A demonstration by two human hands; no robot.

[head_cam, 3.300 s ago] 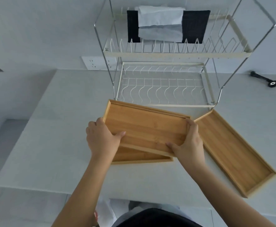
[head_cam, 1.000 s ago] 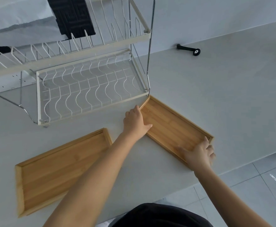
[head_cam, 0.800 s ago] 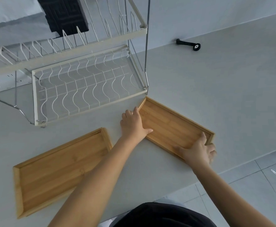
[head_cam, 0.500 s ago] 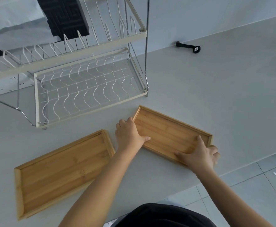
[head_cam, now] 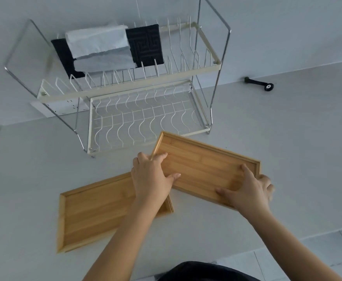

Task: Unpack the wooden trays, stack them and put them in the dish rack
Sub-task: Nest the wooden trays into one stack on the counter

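Observation:
A bamboo tray (head_cam: pixel 204 167) is held a little above the white counter, just in front of the dish rack. My left hand (head_cam: pixel 152 177) grips its left end and my right hand (head_cam: pixel 247 189) grips its right front corner. A second stack of wooden trays (head_cam: pixel 97 211) lies flat on the counter at the lower left, its right end partly under my left hand and wrist. The two-tier wire dish rack (head_cam: pixel 145 118) stands behind, and its lower shelf holds nothing.
On the rack's upper tier lie a folded white cloth (head_cam: pixel 99 43) and a black patterned mat (head_cam: pixel 145 43). A small black tool (head_cam: pixel 259 84) rests on the counter at the back right. A wall socket (head_cam: pixel 60 106) sits behind the rack. The counter's front edge (head_cam: pixel 287 230) runs close below my right arm.
Both hands have moved the right tray leftward and turned it, so its left end now nears the tray stack on the counter. The view has swung back to the left.

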